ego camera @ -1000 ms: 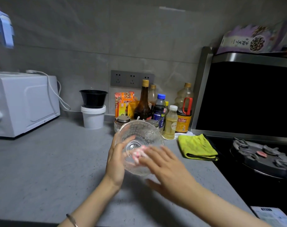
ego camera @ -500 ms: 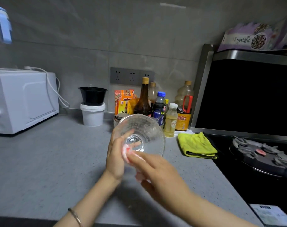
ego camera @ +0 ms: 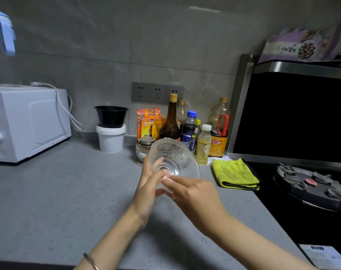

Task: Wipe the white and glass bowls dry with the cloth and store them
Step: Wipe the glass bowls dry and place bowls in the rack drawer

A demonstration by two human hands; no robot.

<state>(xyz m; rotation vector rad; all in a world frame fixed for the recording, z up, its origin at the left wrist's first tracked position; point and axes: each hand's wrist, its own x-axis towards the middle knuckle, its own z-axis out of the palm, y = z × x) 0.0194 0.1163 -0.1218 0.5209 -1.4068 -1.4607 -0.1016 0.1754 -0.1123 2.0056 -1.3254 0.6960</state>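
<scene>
Right hand has changed since 1.0 s ago: then it lay flat and spread across the glass bowl; now its fingers are drawn together on the bowl's lower rim, thumb beneath, pinching the rim. Bowl sits slightly further right than 0.5 s ago. It is held in the air above the grey counter, tilted, foot ring toward the camera. Left hand grips the bowl's left side; one finger shows through the glass, the others cannot be told apart. Pinkish patch at the right fingertips: too blurred to identify. Yellow cloth lies folded on the counter, right of the bowl, beside the black stove, apart from both hands. Bottles stand behind the bowl against the wall.
</scene>
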